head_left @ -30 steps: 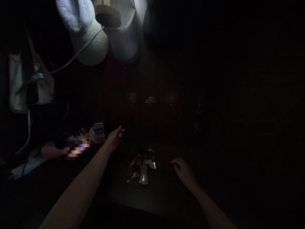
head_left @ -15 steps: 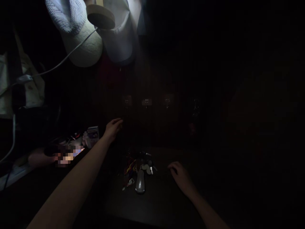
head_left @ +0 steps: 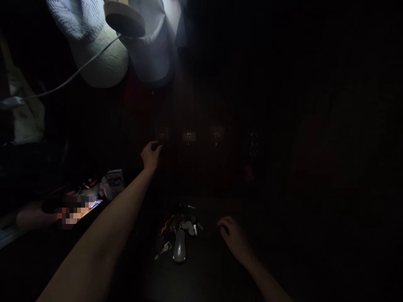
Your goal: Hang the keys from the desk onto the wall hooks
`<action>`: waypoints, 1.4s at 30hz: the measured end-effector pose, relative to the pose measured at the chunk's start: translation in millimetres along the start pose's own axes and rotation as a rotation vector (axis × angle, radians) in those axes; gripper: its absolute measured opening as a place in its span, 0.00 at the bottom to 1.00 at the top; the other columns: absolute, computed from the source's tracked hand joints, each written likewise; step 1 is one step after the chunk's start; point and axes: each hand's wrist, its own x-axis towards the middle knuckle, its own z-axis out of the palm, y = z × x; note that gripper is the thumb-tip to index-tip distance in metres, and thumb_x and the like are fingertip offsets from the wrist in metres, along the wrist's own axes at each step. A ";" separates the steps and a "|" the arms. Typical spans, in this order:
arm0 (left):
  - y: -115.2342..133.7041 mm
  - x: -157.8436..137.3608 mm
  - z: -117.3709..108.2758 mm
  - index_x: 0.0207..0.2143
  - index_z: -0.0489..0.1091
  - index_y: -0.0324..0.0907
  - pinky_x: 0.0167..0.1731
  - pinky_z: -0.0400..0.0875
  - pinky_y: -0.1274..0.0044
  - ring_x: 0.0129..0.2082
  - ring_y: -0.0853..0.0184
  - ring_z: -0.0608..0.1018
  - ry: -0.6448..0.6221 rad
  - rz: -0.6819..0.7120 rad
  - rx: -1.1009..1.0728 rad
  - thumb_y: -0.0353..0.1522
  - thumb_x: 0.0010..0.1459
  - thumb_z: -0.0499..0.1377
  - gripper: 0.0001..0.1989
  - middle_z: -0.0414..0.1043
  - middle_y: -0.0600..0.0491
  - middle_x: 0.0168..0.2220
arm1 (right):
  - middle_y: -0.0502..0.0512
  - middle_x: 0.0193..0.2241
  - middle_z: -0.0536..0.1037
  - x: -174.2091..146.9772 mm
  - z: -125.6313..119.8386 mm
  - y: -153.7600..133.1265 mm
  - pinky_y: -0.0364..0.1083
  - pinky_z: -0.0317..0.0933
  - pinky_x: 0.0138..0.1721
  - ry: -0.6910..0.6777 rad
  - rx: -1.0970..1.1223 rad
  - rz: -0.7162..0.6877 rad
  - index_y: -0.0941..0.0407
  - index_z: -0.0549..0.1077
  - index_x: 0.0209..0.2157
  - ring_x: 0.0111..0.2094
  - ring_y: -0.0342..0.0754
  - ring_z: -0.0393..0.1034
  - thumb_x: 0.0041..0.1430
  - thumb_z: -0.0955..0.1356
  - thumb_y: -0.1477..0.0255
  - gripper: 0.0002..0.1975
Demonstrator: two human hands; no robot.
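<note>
My left hand [head_left: 151,156] is raised at the dark wall, thumb and fingers curled together at the lower end of a small wall hook [head_left: 162,136]. Whether anything is pinched between the fingertips is too dark to make out. My right hand [head_left: 232,235] rests on the dark tabletop, loosely curved, thumb apart from the fingers, holding nothing. To its left lies a bunch of keys [head_left: 189,227] with a rounded grey fob [head_left: 179,247], coloured cords [head_left: 166,226] and a small pale tag [head_left: 167,246].
More hooks, including a middle hook [head_left: 189,136] and a right hook [head_left: 216,136], line the wall. Caps [head_left: 100,63] hang above beside a round lamp [head_left: 124,19] and its white cable [head_left: 72,76]. A lit screen [head_left: 94,204] and a small box [head_left: 115,179] are at left.
My left hand has risen to the left hook, its fingers curling in. My right hand stays on the tabletop. The whole view has shifted slightly.
</note>
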 end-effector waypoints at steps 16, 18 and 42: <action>-19.8 -9.7 16.6 0.36 0.69 0.41 0.41 0.66 0.76 0.38 0.65 0.75 -0.017 -0.146 -0.034 0.30 0.45 0.62 0.12 0.74 0.51 0.36 | 0.54 0.32 0.71 -0.6 0.0 -1.5 0.48 0.61 0.43 0.002 0.003 0.006 0.54 0.71 0.27 0.38 0.48 0.67 0.49 0.59 0.79 0.11; -23.6 -16.4 15.3 0.34 0.69 0.42 0.42 0.66 0.76 0.38 0.65 0.75 -0.030 -0.172 -0.044 0.29 0.45 0.63 0.11 0.74 0.51 0.36 | 0.54 0.32 0.71 -0.7 0.8 -0.8 0.48 0.61 0.44 0.007 0.004 0.005 0.53 0.71 0.27 0.38 0.48 0.68 0.49 0.60 0.80 0.11; -74.0 -147.0 -63.9 0.25 0.71 0.46 0.42 0.65 0.75 0.34 0.65 0.75 -0.283 -0.351 -0.043 0.26 0.43 0.60 0.06 0.73 0.55 0.29 | 0.55 0.35 0.71 -1.2 -1.7 -5.8 0.46 0.59 0.46 -0.046 -0.113 -0.012 0.55 0.73 0.30 0.41 0.47 0.67 0.50 0.60 0.80 0.12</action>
